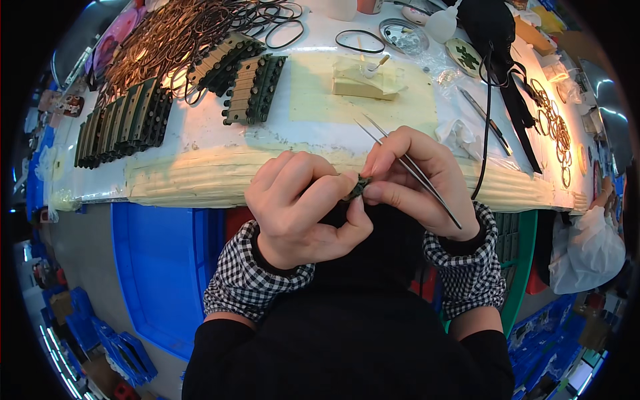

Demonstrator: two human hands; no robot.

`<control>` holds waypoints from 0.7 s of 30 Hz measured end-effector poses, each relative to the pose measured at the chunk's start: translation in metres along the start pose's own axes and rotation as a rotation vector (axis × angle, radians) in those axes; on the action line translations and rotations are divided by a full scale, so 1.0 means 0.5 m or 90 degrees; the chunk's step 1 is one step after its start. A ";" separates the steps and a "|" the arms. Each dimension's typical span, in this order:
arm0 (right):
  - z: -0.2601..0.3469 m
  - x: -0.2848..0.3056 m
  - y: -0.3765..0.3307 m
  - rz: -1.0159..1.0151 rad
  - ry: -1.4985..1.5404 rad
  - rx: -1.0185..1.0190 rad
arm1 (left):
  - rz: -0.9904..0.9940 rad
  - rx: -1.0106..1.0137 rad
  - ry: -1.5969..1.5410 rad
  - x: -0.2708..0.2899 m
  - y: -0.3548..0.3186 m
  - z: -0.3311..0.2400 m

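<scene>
Both hands meet just below the counter [220,175] edge. Left hand [300,207] has its grip closed, fingertips pinching a small dark part [359,187]. Right hand [417,177] pinches the same part from the other side and also keeps tweezers [407,167] tucked along its fingers. I see rows of dark strips [123,123] lying well apart on the counter.

Black sleeves with black-and-white checked cuffs.
</scene>
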State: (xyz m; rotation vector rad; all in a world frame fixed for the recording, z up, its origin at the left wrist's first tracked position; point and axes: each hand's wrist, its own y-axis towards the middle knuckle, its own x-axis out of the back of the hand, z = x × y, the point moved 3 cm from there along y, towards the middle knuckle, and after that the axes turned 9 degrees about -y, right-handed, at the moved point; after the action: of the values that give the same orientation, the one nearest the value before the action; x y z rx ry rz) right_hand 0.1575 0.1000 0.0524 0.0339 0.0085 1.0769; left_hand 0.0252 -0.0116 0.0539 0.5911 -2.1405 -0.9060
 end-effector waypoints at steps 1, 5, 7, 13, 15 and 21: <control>-0.001 0.003 0.001 0.022 0.005 -0.010 | 0.003 0.000 -0.003 0.000 -0.002 -0.001; 0.001 0.012 -0.003 0.060 0.011 -0.037 | 0.014 0.015 -0.056 -0.005 -0.003 -0.003; 0.009 0.017 -0.006 0.055 -0.007 -0.046 | 0.019 0.056 -0.112 -0.007 -0.003 -0.003; 0.050 0.044 -0.003 0.032 -0.109 -0.038 | 0.082 0.256 -0.379 -0.007 0.004 -0.008; 0.058 0.049 0.002 0.016 -0.107 -0.042 | 0.056 0.347 -0.549 -0.020 -0.005 -0.007; 0.072 0.050 0.026 0.021 -0.114 -0.019 | 0.045 0.521 -0.883 -0.046 -0.029 0.003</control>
State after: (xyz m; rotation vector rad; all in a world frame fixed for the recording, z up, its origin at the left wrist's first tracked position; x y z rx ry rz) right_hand 0.1587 0.1272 0.0890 0.1040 -0.1696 1.1038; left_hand 0.0402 -0.0058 0.0320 0.1917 -3.8152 -0.2848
